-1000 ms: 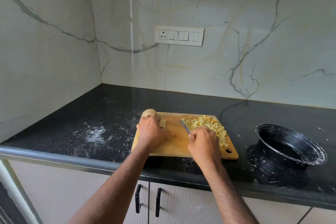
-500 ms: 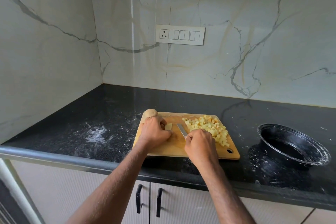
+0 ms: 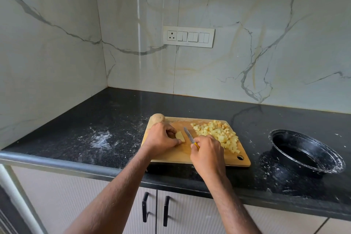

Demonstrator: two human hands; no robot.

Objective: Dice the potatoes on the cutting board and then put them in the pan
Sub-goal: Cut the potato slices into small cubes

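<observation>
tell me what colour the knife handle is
Yellow: a bit of the knife handle shows under the right hand, head view.

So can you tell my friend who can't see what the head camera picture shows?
A person's left hand holds a potato slice on a wooden cutting board while the right hand grips a small knife beside it. Diced potato is piled on the board's right, a whole potato sits at its far left corner, and a black pan waits on the counter.

Black speckled surface [image 3: 117,119] dusted with white powder, marble-look backsplash [image 3: 247,43] with a switch plate [image 3: 188,36], cabinet handles [image 3: 145,206] below.
</observation>
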